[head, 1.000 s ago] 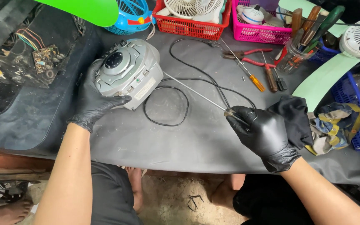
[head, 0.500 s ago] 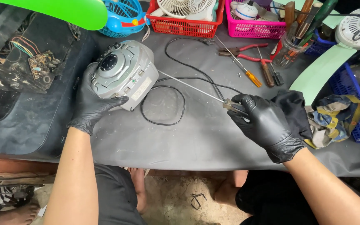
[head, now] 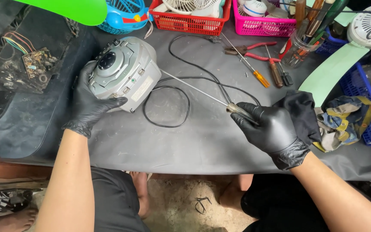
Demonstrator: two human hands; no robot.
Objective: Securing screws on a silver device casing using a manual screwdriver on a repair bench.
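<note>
Left hand (head: 92, 103) gripping grey fan base (head: 123, 73), far left on dark table (head: 185, 141). Right hand (head: 275, 129) clamped on long screwdriver (head: 211, 98), tip at base's side. Black cord (head: 172, 103) looped between.

Red basket (head: 190, 23), pink basket (head: 260, 25), pliers (head: 247, 49), orange screwdriver (head: 256, 75), circuit board (head: 37, 64), rag (head: 342, 120), perhaps a tool jar (head: 297, 51)

Screwdriver (head: 202, 92) handle hidden in right hand (head: 275, 129); tip unseen.
</note>
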